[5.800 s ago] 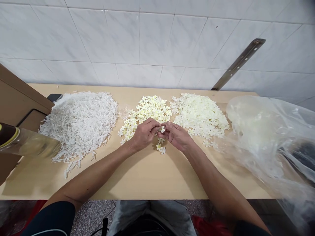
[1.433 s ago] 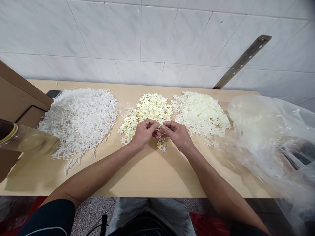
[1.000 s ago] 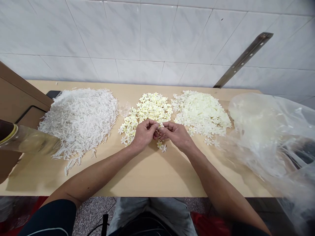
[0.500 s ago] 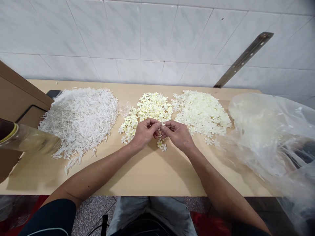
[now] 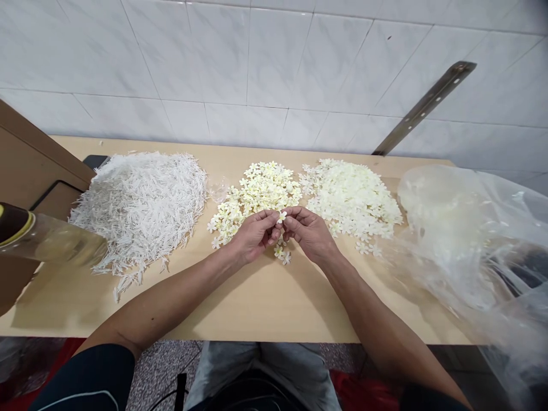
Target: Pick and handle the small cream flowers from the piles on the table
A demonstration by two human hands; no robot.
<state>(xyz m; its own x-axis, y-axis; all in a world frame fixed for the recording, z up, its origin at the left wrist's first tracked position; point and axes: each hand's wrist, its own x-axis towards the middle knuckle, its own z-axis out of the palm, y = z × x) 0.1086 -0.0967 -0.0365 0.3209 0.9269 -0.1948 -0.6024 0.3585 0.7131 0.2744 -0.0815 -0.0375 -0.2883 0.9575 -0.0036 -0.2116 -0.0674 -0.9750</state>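
Observation:
My left hand (image 5: 253, 234) and my right hand (image 5: 309, 232) meet at the middle of the wooden table (image 5: 265, 302), fingers curled. Together they pinch a small white flower with a yellow centre (image 5: 281, 216) between their fingertips. Just behind them lies a pile of yellow-centred flowers (image 5: 257, 197). To its right spreads a bigger pile of plain white flowers (image 5: 351, 197). A few loose flowers (image 5: 282, 254) lie on the table under my hands. A large heap of thin white sticks (image 5: 143, 202) is at the left.
A big clear plastic bag (image 5: 471, 245) covers the table's right end. A brown cardboard box (image 5: 25, 171) and a clear bottle (image 5: 47, 242) sit at the left edge. A metal strip (image 5: 423, 105) leans on the white tiled wall.
My hands have stayed together at the same spot, working the small flower between the fingertips; it now shows above the fingers. The piles have not moved.

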